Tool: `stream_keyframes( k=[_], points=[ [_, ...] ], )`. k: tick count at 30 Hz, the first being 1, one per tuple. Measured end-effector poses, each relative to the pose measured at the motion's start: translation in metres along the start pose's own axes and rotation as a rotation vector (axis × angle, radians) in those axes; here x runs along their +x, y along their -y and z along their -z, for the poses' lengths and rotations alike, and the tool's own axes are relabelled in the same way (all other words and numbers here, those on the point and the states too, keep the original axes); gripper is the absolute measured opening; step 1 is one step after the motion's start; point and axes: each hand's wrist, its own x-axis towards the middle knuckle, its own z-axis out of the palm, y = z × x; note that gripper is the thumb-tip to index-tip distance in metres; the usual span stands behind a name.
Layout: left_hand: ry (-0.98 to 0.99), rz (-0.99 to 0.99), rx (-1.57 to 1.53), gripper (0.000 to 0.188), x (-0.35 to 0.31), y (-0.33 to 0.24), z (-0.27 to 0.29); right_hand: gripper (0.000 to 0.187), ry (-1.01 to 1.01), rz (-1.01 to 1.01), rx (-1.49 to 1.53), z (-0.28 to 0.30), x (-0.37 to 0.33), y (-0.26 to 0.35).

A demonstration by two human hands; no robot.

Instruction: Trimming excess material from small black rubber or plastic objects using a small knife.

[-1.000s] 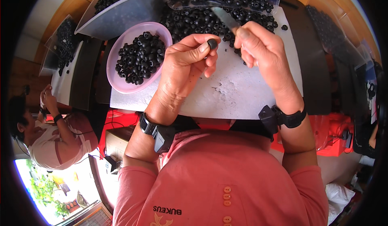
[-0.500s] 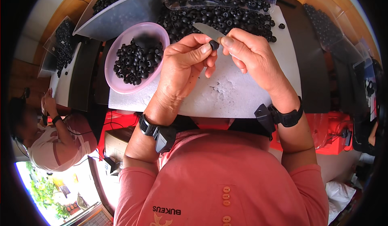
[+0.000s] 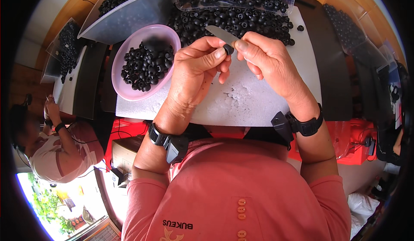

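Note:
Between thumb and fingers, my left hand (image 3: 196, 66) pinches a small round black hollow part (image 3: 228, 49). My right hand (image 3: 269, 60) is closed around a knife (image 3: 221, 34); its pale blade points to the upper left, passing just beyond the black part. Both hands are close together above a white foam board (image 3: 254, 105) with dark crumbs and pits on its surface. To the left of my left hand stands a pink oval bowl (image 3: 118, 79) holding many similar black parts (image 3: 146, 64). A large heap of black parts (image 3: 233, 19) lies beyond my hands.
A translucent bin (image 3: 125, 23) with black parts stands at the far left, and a clear bin (image 3: 235, 4) lies tipped over the heap. Another person (image 3: 60, 146) sits at a table on the left. Red plastic (image 3: 353, 139) shows below the board's right side.
My hands stay almost in place. The black part in my left fingers has turned slightly, and the knife has shifted a little.

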Motion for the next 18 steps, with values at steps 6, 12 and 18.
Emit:
stream_keyframes(
  k=[6, 12, 18],
  points=[
    [0.004, 0.017, -0.012, 0.011, -0.0001, -0.0009, 0.0005, 0.036, 0.012, -0.013, -0.017, 0.0008, 0.0001, -0.0013],
    [-0.003, 0.048, -0.033, 0.011, -0.0004, -0.0023, -0.0002, 0.035, -0.012, 0.037, -0.057, -0.0011, 0.0000, -0.0021],
    [-0.001, 0.053, -0.035, 0.012, -0.0008, -0.0030, -0.0003, 0.035, -0.003, 0.002, -0.041, -0.0002, -0.0004, -0.0012]
  ],
)
